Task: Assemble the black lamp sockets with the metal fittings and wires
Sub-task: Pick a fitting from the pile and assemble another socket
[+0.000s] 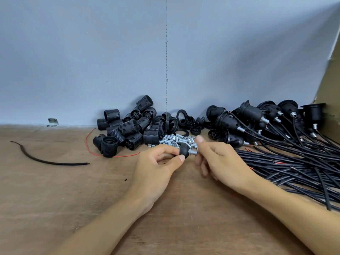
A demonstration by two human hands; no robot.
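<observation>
The left hand (158, 162) grips a small black cap (184, 150) just above the table (55, 190). The right hand (217, 159) pinches the metal tube (194, 153) stuck in it. Finished sockets (252, 112) with wires (294, 162) lie on the right. Many loose black shells (127, 127) and spare tubes (174, 139) are still waiting.

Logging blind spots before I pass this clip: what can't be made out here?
Head view: the back end of the cap, hidden inside the left hand.
Head view: whether the right hand pinches the fitting; its fingertips are blurred.
Head view: the far ends of the wires, cut off by the right edge.
</observation>
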